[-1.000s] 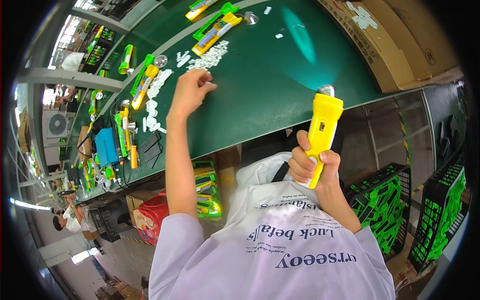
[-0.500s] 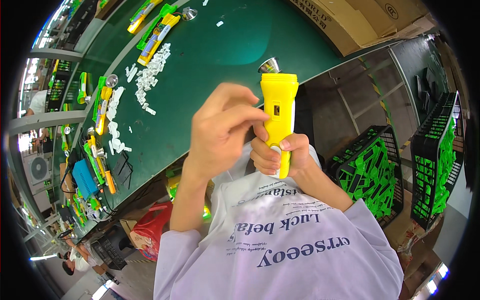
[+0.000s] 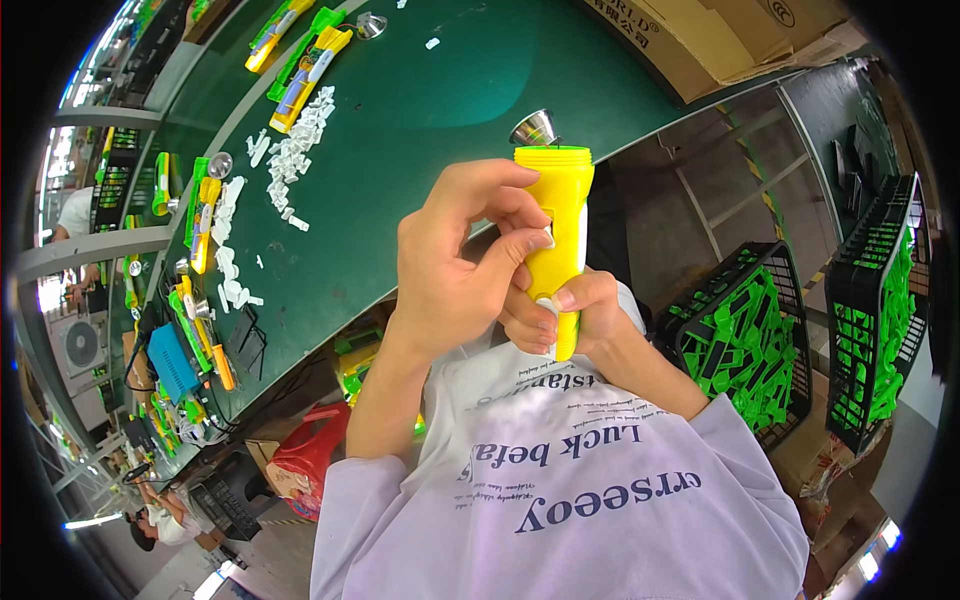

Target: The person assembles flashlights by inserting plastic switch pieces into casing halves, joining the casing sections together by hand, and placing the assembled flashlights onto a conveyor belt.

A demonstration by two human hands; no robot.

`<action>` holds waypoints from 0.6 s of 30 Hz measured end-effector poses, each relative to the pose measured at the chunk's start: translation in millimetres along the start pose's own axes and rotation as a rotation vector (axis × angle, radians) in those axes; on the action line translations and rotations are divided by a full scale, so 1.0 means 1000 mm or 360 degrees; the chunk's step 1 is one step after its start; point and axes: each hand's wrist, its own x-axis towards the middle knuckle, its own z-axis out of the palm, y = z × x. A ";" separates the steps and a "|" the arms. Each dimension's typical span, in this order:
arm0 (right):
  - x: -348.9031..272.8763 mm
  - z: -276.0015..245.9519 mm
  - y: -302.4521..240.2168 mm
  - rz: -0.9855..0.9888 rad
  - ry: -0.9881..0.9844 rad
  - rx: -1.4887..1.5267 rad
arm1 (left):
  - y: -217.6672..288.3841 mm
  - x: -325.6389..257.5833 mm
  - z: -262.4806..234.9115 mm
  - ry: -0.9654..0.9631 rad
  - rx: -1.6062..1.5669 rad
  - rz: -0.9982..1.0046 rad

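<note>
My right hand is wrapped round the narrow lower end of a yellow flashlight body, holding it upright in front of my shirt. A shiny cone-shaped reflector sits tilted at the flashlight's threaded top, partly off to its left. My left hand is at the flashlight's left side, fingers bent and thumb brought close to the fingertips over the small slot. A small whitish spot shows at the thumb tip; whether it is a part or the nail is unclear. The hand hides the slot.
Small white plastic pieces lie heaped on the green table. Yellow-green flashlight halves stand along its left edge. A cardboard box is at the far right. Black crates of green parts are at the right, a red bag lower left.
My left hand's thumb and fingers have closed in over the slot, which showed before. The flashlight stays in my right hand, nearly unmoved; the view has shifted slightly.
</note>
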 end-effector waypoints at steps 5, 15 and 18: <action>0.000 0.002 0.000 -0.0014 0.0046 -0.0064 | -0.005 0.000 0.001 0.0019 0.0153 0.0106; -0.004 0.018 -0.001 0.0210 0.0252 -0.0274 | -0.013 0.005 -0.023 -0.0234 -0.0693 -0.0772; -0.002 0.020 0.007 0.0196 0.0334 -0.0090 | -0.019 -0.005 -0.018 -0.0286 -0.0805 -0.0724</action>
